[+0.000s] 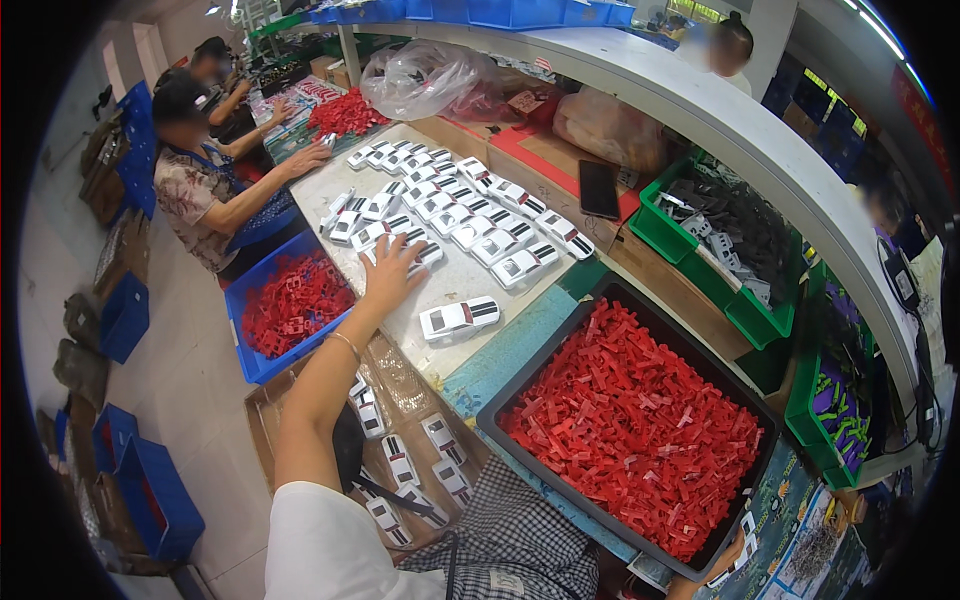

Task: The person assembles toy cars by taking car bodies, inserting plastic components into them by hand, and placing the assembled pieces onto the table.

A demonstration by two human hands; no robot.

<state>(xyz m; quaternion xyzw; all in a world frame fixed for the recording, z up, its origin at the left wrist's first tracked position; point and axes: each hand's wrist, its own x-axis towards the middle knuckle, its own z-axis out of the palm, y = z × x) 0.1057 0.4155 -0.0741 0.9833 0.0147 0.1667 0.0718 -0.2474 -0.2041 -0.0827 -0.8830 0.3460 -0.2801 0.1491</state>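
My left hand [395, 270] reaches over the white tabletop, its fingers spread on a white toy car [425, 258] at the near edge of a group. Several more white toy cars with black stripes [470, 232] stand close together in rows beyond it. One white toy car [460, 318] sits apart, to the right of my wrist. At the lower right, my right hand [724, 566] is partly hidden by the corner of a black tray [488, 418] full of red plastic parts [640, 425]. A white toy car [744, 546] lies along its fingers and looks gripped.
Left of the table stands a blue bin [262, 368] of red parts. Below my left arm, a cardboard box [262, 415] holds more white cars. Green bins [690, 255], a phone [598, 190] and a white shelf [640, 62] line the right. Co-workers [200, 190] sit at the far left.
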